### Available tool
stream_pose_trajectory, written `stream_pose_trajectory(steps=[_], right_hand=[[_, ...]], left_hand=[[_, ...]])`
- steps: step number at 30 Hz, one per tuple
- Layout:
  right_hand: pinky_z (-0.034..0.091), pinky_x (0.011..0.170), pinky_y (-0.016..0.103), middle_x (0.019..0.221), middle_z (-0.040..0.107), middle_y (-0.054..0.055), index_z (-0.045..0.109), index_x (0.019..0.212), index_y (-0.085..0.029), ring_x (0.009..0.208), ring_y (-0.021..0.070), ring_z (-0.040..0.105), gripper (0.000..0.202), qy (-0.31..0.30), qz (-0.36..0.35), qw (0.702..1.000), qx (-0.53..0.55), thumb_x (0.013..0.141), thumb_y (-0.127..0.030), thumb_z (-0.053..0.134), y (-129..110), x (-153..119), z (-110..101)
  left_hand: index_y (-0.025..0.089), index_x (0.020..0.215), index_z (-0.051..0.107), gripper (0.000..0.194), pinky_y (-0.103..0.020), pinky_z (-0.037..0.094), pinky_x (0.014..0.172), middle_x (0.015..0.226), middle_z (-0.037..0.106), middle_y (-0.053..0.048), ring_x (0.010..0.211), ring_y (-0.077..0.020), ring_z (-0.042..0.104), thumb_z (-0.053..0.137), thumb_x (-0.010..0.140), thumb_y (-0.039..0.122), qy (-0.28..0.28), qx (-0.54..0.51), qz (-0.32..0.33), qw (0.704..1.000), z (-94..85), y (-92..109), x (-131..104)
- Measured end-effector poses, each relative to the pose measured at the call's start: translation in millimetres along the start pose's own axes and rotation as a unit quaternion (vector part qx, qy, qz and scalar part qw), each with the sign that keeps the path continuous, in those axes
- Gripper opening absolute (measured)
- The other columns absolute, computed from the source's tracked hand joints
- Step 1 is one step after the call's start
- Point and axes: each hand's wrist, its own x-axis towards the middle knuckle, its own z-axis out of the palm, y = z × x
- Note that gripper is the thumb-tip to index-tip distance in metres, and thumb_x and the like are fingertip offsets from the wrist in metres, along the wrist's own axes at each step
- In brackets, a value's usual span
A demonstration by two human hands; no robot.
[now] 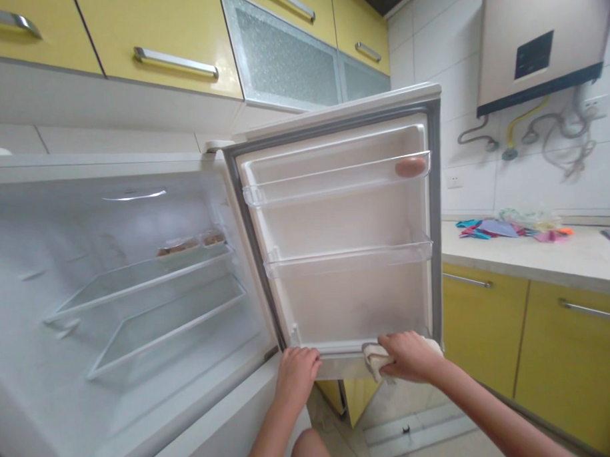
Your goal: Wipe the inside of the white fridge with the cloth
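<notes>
The fridge door [335, 221] stands wide open to the right of the fridge. My left hand [298, 369] grips the lower edge of the door near the hinge side, its fingers curled over the rim. In my right hand [409, 355] is a pale cloth [375, 359], bunched up and pressed on the door's bottom edge toward the free corner. Two clear door racks [346, 259] are fitted on the inner panel. A brown egg [410, 166] lies in the upper rack at its right end.
Inside the fridge are two glass shelves [173, 320], with food packs [180, 246] at the back of the upper one. Colourful cloths and bags [505, 228] lie on the counter [536, 267] at right. A water heater [538, 40] hangs above. Yellow cabinets [168, 33] run overhead.
</notes>
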Motion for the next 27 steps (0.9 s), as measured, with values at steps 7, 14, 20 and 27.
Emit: stream_pose_trajectory(steps=[7, 14, 20, 27], right_hand=[[0.044, 0.067, 0.035, 0.093, 0.077, 0.012, 0.07, 0.094, -0.023, 0.085, 0.0349, 0.074, 0.024, 0.004, 0.014, 1.0, 0.001, 0.075, -0.039, 0.068, 15, 0, 2], [0.047, 0.069, 0.035, 0.094, 0.077, 0.013, 0.073, 0.095, -0.022, 0.088, 0.0343, 0.074, 0.027, -0.011, 0.011, 1.0, 0.009, 0.074, -0.038, 0.07, -8, 12, 0], [0.052, 0.074, 0.035, 0.098, 0.078, 0.015, 0.073, 0.102, -0.019, 0.093, 0.0328, 0.074, 0.034, -0.026, -0.01, 1.0, 0.01, 0.074, -0.04, 0.071, -56, 41, 6], [0.057, 0.075, 0.039, 0.101, 0.078, 0.018, 0.072, 0.11, -0.019, 0.091, 0.0355, 0.076, 0.045, -0.053, -0.041, 0.998, 0.014, 0.073, -0.044, 0.073, -120, 74, 1]], left_hand=[[0.021, 0.095, 0.072, 0.014, -0.042, 0.044, 0.106, 0.134, 0.063, -0.01, 0.129, -0.0283, 0.055, 0.062, 0.091, 0.03, 0.064, 0.002, -0.052, 0.997, -0.2, -38, -11], [0.021, 0.094, 0.069, 0.019, -0.037, 0.049, 0.103, 0.156, 0.047, -0.011, 0.122, -0.0239, 0.064, 0.051, 0.096, 0.028, 0.035, -0.09, -0.115, 0.989, 13.5, -37, -12], [0.022, 0.095, 0.068, 0.019, -0.033, 0.049, 0.1, 0.159, 0.045, -0.01, 0.123, -0.023, 0.064, 0.05, 0.096, 0.027, 0.03, -0.108, -0.137, 0.984, 10.3, -30, -14], [0.023, 0.098, 0.07, 0.021, -0.031, 0.05, 0.096, 0.157, 0.047, -0.007, 0.119, -0.0212, 0.066, 0.05, 0.093, 0.023, -0.003, -0.081, -0.146, 0.986, -0.5, -29, -13]])
